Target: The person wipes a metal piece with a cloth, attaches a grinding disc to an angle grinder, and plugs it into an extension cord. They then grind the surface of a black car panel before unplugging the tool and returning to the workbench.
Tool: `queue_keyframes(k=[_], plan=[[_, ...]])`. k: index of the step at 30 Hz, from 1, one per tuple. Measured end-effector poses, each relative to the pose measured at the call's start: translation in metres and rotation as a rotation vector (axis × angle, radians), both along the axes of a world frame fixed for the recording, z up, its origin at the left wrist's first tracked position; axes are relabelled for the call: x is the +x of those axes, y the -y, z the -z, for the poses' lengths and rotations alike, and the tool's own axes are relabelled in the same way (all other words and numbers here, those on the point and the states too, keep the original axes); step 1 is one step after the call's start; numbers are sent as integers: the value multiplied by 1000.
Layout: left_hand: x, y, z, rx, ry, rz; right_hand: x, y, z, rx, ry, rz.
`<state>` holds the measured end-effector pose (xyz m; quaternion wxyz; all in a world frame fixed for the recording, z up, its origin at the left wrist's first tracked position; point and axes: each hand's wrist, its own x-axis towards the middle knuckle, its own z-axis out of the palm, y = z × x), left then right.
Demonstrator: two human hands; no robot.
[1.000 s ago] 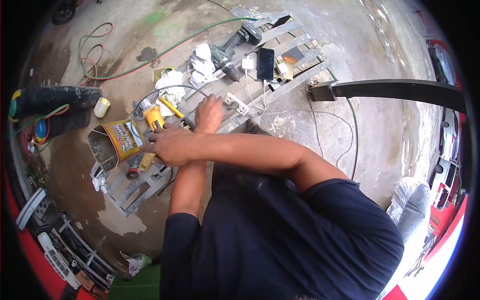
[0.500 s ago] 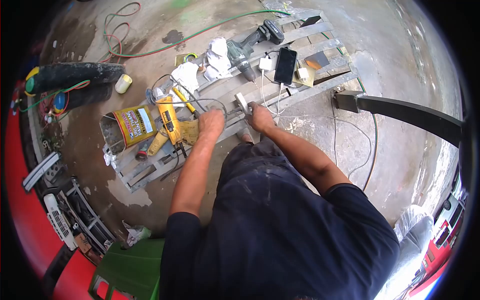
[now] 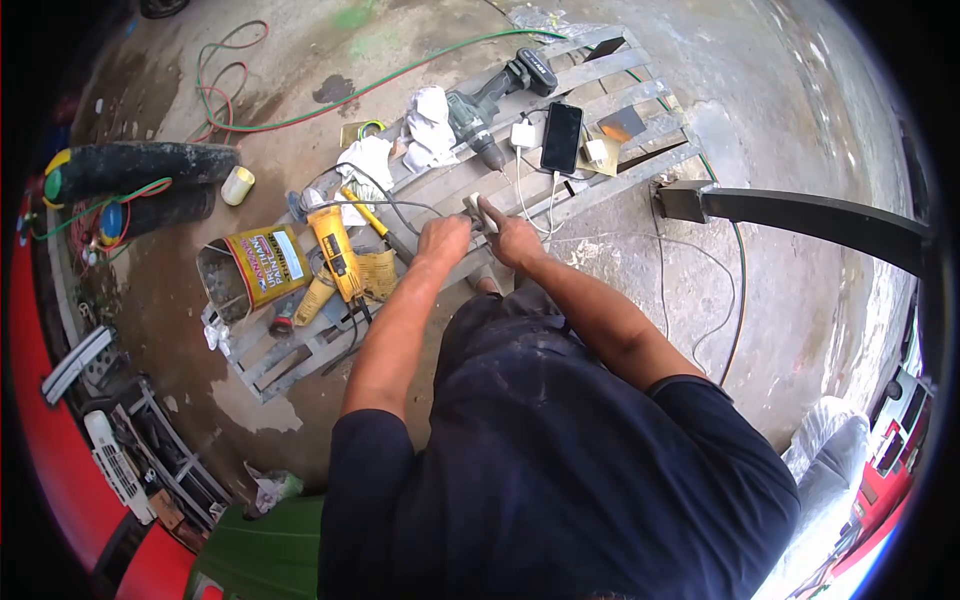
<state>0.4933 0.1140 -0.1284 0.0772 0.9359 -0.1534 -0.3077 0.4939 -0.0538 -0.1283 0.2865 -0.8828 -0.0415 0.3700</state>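
Observation:
My left hand [image 3: 444,240] is closed over the near edge of a slatted metal bench, its fingertips beside a small pale piece [image 3: 477,206]. What it grips is too small to make out. My right hand [image 3: 515,241] holds that pale piece, with the index finger stretched along it. Just beyond the hands lie a cordless drill [image 3: 475,125], a white charger [image 3: 523,134] with its cable and a black phone [image 3: 562,137]. Left of my left hand are a yellow-handled tool [image 3: 362,210], a yellow grinder [image 3: 336,250] and brown sandpaper [image 3: 377,273].
The bench [image 3: 640,62] stands on a wet concrete floor. On it are white rags [image 3: 430,125] and a paint thinner can [image 3: 262,265]. A dark metal post [image 3: 810,215] juts in from the right. A green-red hose [image 3: 370,88] crosses behind.
My left hand has moved right, closer to my right hand. The pale piece has turned and sits lower between them, and the right index finger now reaches along it. The view has shifted slightly.

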Motion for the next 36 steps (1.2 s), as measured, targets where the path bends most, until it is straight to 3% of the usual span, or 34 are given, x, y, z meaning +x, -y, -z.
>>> queue_keyframes(k=[4,8,10,11,13,17,20,24,29,33,35,36], plan=[[0,-20,-14,75,-95,97,-3,4,9,-23,50,112],[-2,-81,-41,38,-36,-286,-3,23,27,129,39,170],[-2,-105,-44,141,134,-485,-10,25,35,174,39,191],[1,-103,-43,141,135,-482,-12,24,40,203,77,225],[11,-91,-56,4,327,-505,-15,22,40,233,114,260],[60,-11,-64,-116,189,-395,-22,19,40,194,227,332],[98,55,-33,-222,204,-288,-25,21,44,238,200,370],[132,122,-6,-59,214,-300,-24,26,37,295,129,386],[152,143,40,18,204,-376,-24,36,42,326,60,221],[145,139,10,-42,193,-441,-20,32,36,336,72,231],[144,129,-4,-320,277,-628,-17,29,27,255,-4,228],[143,116,-15,-511,173,-771,-21,27,29,251,-14,242]])
